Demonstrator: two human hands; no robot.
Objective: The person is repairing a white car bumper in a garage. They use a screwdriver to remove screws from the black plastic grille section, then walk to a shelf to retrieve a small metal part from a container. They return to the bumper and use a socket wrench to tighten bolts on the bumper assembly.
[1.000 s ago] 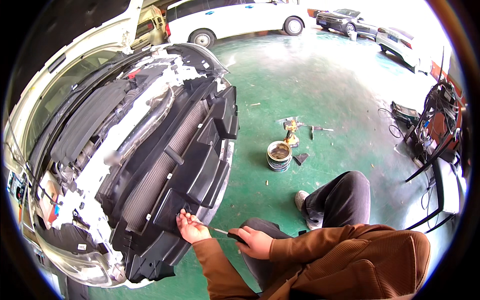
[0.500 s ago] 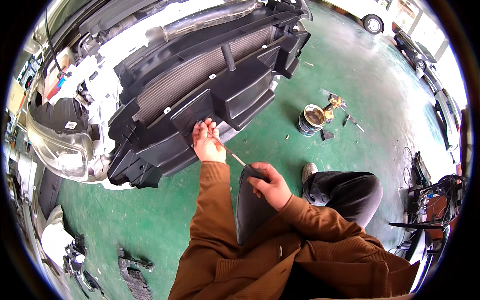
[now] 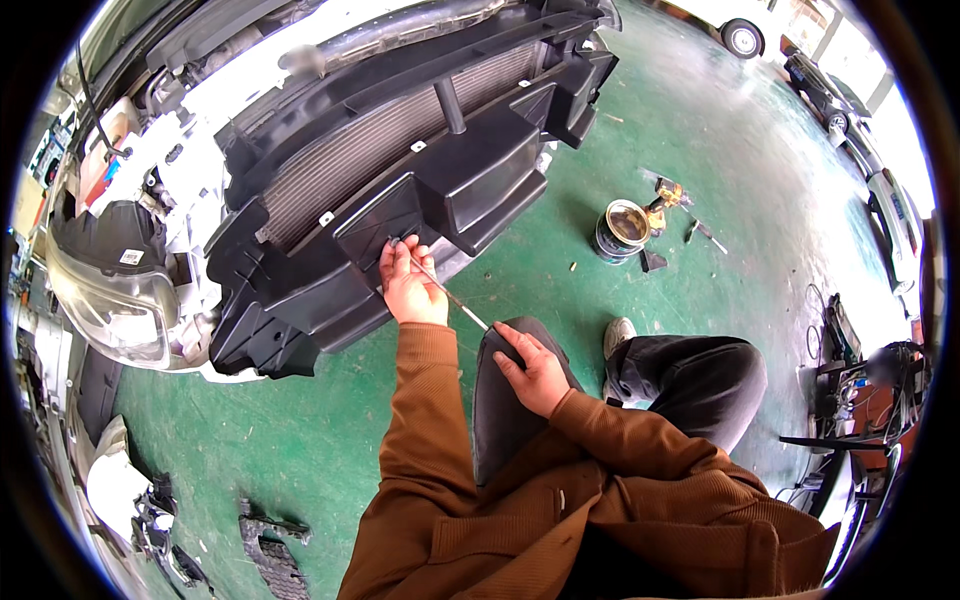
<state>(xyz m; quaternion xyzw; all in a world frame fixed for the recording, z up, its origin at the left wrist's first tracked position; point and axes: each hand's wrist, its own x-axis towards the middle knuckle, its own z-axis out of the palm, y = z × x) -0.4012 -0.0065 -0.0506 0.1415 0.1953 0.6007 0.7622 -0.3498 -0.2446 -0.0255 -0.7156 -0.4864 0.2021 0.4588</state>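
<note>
My left hand [image 3: 413,290] is closed at the front of a car's black plastic air guide [image 3: 395,218], thumb and fingers pinching a small dark clip [image 3: 394,241]. My right hand [image 3: 532,370] is closed around the handle end of a screwdriver [image 3: 465,308], above my bent left knee. Its thin metal shaft slants up and left into the fingers of my left hand, where the tip is hidden. The handle is mostly covered by my right hand.
Behind the air guide is a finned radiator [image 3: 350,180], with a headlight [image 3: 115,300] at the left. On the green floor stand an open can [image 3: 625,228] and a yellow power drill [image 3: 668,200]. Black plastic parts [image 3: 270,550] lie lower left. Parked cars line the far right.
My right hand has turned over the screwdriver, its fingers now lying further along the handle. My left hand stays at the same spot on the air guide. The view has shifted slightly.
</note>
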